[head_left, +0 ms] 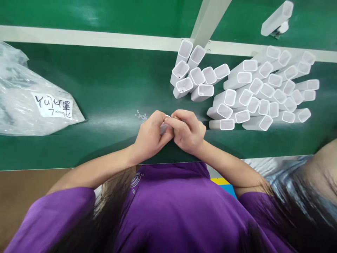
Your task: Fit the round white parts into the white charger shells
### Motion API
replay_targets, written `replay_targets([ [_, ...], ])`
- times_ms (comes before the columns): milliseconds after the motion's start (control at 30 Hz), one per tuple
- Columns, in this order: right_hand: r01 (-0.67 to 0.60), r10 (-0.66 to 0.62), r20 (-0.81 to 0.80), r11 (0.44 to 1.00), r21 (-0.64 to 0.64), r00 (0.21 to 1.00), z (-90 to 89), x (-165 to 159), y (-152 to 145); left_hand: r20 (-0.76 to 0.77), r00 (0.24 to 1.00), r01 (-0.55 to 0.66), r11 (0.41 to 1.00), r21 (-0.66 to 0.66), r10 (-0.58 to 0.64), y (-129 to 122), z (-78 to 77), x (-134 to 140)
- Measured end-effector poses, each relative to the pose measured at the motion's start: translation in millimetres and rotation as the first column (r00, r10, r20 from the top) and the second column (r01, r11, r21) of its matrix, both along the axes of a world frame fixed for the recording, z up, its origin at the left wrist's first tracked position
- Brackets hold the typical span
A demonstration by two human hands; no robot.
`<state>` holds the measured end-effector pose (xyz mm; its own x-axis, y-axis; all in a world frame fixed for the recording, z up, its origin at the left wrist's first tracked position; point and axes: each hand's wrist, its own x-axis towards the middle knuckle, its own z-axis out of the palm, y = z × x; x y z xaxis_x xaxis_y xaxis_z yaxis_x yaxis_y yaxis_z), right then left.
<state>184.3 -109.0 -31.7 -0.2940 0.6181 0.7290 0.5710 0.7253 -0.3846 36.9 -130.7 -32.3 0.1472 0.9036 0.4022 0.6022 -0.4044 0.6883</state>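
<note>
Far left on the green bench [105, 89] we note a clear bag [21, 98] bearing a handwritten label [54, 105]. Well apart from it, a loose scatter of bits [142, 116], tiny and whitish, lies just beyond the left hand [150, 135], which is the nearer of the two to it. That hand grasps a pale piece [164, 128] between thumb and fingers. The piece sits between the hands, near the bench's front edge; we see only a smooth, whitish, slightly translucent side and a sliver of white edge on top. Fingers hide the rest, so we cannot tell its long axis. The right hand [189, 130] is curled in against it, fingertips meeting at that edge; whether they pinch the piece or something smaller, we cannot tell. Further right, nearer the right hand, are two groups of white tubes [252, 95], open ends up, rounded-rectangular in mouth. A lone tube [277, 17] lies beyond, top right; a neighbour's bare skin [322, 165] shows at lower right.
</note>
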Motion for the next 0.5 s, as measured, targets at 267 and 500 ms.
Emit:
replay_targets([
  [267, -0.191, 0.019, -0.358, 0.872, -0.451, 0.933, 16.9, 10, 22, 0.349, 0.934, 0.177, 0.952, -0.248, -0.083, 15, 6.6, -6],
  [500, -0.421, 0.066, -0.542, 0.71, -0.565, 0.838, 22.7, 21, 32, 0.644, 0.762, 0.355, 0.79, -0.499, 0.064, 25, 3.7, -12],
])
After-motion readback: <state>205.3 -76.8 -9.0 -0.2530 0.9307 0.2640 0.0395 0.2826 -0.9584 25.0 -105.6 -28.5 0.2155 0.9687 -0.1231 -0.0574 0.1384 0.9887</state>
